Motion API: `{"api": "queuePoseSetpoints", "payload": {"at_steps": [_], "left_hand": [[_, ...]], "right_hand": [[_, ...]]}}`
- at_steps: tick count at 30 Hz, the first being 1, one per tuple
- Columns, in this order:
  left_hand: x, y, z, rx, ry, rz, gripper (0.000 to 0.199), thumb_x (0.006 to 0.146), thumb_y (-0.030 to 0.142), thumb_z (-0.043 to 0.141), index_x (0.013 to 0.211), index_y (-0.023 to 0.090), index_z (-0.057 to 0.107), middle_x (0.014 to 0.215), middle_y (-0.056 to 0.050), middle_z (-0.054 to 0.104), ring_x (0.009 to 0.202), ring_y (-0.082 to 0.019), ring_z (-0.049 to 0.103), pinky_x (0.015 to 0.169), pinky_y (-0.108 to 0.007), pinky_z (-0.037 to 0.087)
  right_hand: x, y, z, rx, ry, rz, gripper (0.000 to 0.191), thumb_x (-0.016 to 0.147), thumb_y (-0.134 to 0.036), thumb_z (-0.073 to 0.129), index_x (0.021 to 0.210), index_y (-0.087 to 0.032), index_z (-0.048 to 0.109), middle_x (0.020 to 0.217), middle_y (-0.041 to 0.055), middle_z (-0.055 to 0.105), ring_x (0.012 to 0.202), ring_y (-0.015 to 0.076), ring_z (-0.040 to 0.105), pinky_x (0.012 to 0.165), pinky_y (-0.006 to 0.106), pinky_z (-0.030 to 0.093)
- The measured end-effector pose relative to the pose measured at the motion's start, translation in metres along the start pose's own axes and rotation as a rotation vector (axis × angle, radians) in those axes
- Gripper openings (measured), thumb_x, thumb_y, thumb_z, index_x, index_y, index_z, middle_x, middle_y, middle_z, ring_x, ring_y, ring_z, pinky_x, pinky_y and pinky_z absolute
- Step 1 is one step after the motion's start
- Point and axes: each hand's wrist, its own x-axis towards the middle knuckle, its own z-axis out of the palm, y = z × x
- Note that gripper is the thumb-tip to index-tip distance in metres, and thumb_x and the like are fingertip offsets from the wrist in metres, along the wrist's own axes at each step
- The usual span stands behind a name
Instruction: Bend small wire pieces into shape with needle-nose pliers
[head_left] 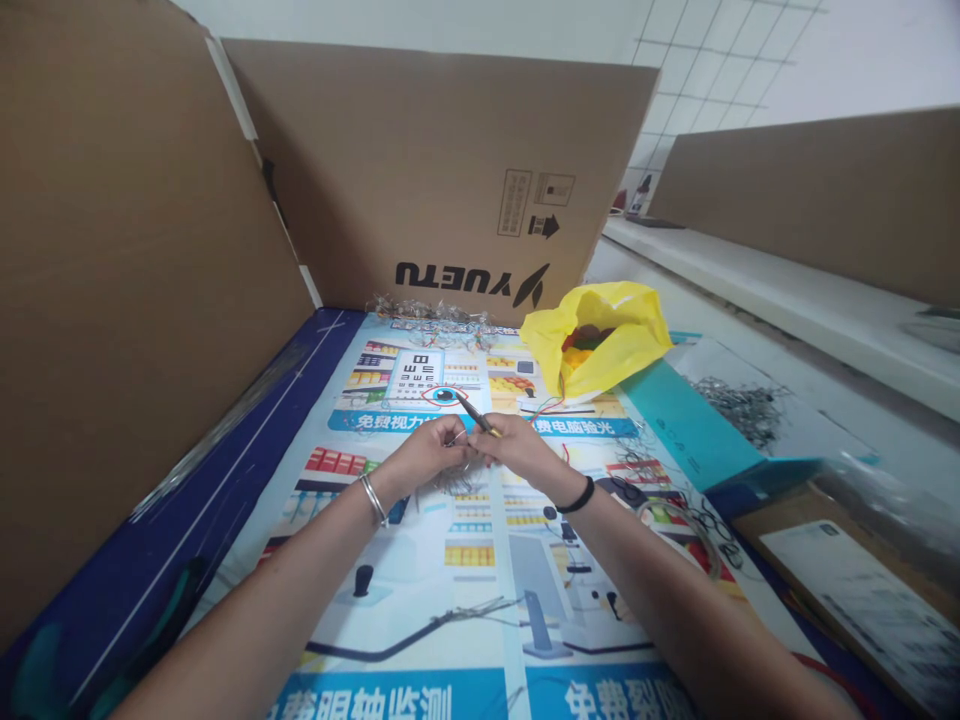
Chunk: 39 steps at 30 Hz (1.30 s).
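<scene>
My left hand (426, 452), with silver bangles at the wrist, is closed in a pinch on a thin wire (454, 438). Close beside it, my right hand (521, 448), wearing a black band, grips a slim dark pen-like tool (474, 408) with a brass-coloured part. The tool points up and to the left, away from me. Both hands' fingertips nearly meet, so what lies between them is partly hidden. Just below the fingers is a tangle of fine wire (454, 478) on the printed poster sheet (420, 560).
A yellow bag (615, 365) stands open behind my right hand. Silvery wire pieces (442, 318) lie along the back cardboard panel (442, 170). Black loops (705, 530) and a blue box flap (690, 420) are at right. A bundle of wires (476, 609) lies in front.
</scene>
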Motion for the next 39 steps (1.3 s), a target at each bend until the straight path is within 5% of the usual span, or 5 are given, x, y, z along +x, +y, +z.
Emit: {"api": "queuePoseSetpoints", "payload": {"at_steps": [12,24,39], "left_hand": [[0.001,0.001,0.003,0.015,0.034,-0.020,0.018,0.057,0.013,0.059,0.064,0.016,0.042,0.056,0.007,0.042,0.049,-0.004,0.037,0.048,-0.017,0.026],[-0.003,0.006,0.005,-0.299,-0.084,-0.040,0.034,0.057,0.022,0.072,0.070,0.016,0.041,0.065,0.004,0.052,0.056,-0.008,0.051,0.051,-0.018,0.033],[-0.002,0.004,0.001,-0.243,-0.047,-0.050,0.031,0.059,0.022,0.070,0.070,0.017,0.041,0.057,0.008,0.045,0.046,-0.004,0.040,0.046,-0.017,0.028]], "right_hand": [[-0.002,-0.012,0.000,-0.100,0.014,-0.004,0.012,0.072,-0.029,0.052,0.067,-0.018,0.053,0.050,-0.0042,0.054,0.051,0.0101,0.050,0.049,0.020,0.034],[-0.004,-0.013,-0.001,0.066,-0.019,0.039,0.010,0.068,-0.028,0.053,0.067,-0.018,0.054,0.049,-0.0048,0.052,0.048,0.0093,0.048,0.047,0.020,0.034],[0.003,-0.013,-0.003,0.095,-0.086,0.047,0.011,0.068,-0.027,0.055,0.064,-0.017,0.052,0.044,-0.0052,0.051,0.043,0.0091,0.047,0.044,0.020,0.035]]}}
